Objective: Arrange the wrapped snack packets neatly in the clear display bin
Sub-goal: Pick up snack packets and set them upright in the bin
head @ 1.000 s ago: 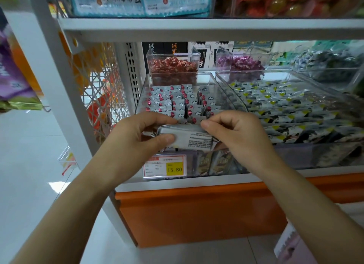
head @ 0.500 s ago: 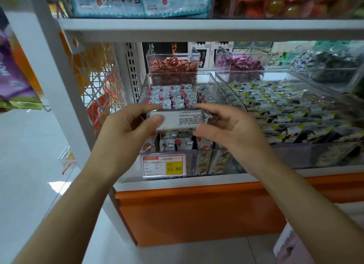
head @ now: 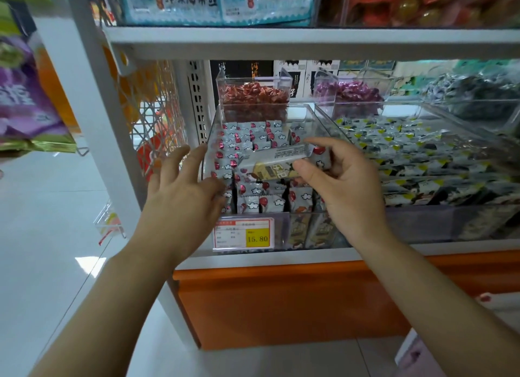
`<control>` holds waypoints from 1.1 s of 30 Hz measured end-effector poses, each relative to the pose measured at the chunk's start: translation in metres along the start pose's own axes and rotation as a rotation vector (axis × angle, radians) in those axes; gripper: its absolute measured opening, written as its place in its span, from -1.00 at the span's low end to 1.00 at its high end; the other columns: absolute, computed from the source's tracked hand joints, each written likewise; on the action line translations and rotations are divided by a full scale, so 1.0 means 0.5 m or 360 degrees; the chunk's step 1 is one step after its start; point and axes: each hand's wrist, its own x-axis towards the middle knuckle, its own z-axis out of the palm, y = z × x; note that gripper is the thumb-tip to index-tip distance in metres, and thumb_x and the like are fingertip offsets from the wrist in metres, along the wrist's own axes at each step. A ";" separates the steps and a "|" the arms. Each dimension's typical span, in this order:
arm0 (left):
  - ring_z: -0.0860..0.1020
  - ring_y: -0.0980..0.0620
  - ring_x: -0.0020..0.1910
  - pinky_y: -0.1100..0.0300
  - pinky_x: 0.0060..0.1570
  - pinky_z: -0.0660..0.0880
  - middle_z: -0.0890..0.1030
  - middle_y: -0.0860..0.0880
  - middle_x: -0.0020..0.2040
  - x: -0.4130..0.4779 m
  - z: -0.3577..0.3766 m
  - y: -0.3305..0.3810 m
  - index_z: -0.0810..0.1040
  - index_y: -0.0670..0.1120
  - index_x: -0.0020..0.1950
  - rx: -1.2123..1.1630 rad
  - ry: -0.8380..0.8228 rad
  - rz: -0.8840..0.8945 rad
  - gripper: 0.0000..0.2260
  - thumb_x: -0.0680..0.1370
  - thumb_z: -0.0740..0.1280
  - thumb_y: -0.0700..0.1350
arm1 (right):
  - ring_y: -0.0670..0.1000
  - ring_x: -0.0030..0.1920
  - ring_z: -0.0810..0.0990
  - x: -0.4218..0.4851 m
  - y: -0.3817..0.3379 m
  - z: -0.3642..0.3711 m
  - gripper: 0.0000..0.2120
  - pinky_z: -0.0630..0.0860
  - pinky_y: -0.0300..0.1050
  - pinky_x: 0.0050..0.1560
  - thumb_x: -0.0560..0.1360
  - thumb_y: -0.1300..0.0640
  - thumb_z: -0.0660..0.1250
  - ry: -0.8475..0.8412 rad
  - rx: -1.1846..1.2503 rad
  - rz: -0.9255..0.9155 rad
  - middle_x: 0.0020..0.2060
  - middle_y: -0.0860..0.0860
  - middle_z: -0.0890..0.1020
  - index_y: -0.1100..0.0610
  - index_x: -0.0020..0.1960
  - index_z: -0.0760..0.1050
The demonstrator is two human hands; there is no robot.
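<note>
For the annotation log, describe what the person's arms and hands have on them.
Nothing worn shows. The left hand and right hand are bare, with no gloves, and no rings show on the visible fingers. The left forearm and right forearm are bare up to the frame edge: no sleeves, watch or bracelet in view.

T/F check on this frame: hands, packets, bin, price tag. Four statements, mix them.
1. The right hand holds snack packets over the clear bin. True.
2. The left hand also grips a packet. False: its fingers are spread and hold nothing.
3. The price tag on the bin front reads 15.80. True.
4. The small box behind the bin holds green candy. False: the small box holds red candy.
</note>
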 end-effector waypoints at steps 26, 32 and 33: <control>0.25 -0.08 0.41 0.22 0.28 0.05 0.39 -0.09 0.37 0.009 -0.034 -0.036 0.57 -0.04 -0.01 -0.0542 0.0178 -0.0151 -0.84 0.48 0.33 -0.26 | -0.12 -0.33 0.35 0.090 -0.038 0.167 -0.72 0.25 -0.20 -0.38 0.35 0.02 0.50 -0.0619 -0.0899 -0.0478 -0.31 -0.10 0.38 0.17 -0.18 0.47; 0.32 -0.07 0.33 0.17 0.20 0.25 0.36 -0.05 0.36 0.003 -0.020 -0.033 0.32 -0.05 0.34 -0.0728 0.0050 -0.0278 -0.62 0.54 0.28 -0.20 | -0.05 -0.04 0.30 0.088 -0.014 0.161 -0.81 0.22 -0.10 -0.09 0.50 -0.06 0.32 -0.0978 -0.1225 -0.0548 -0.18 -0.06 0.61 0.01 -0.06 0.65; 0.30 -0.07 0.36 0.13 0.25 0.26 0.34 -0.05 0.39 0.002 -0.019 -0.034 0.27 -0.05 0.40 -0.0733 0.0028 -0.0274 -0.57 0.55 0.26 -0.20 | -0.06 -0.04 0.27 0.093 -0.016 0.159 -0.81 0.19 -0.11 -0.06 0.52 -0.02 0.29 -0.1046 -0.1252 -0.0543 -0.16 -0.06 0.62 0.01 -0.05 0.65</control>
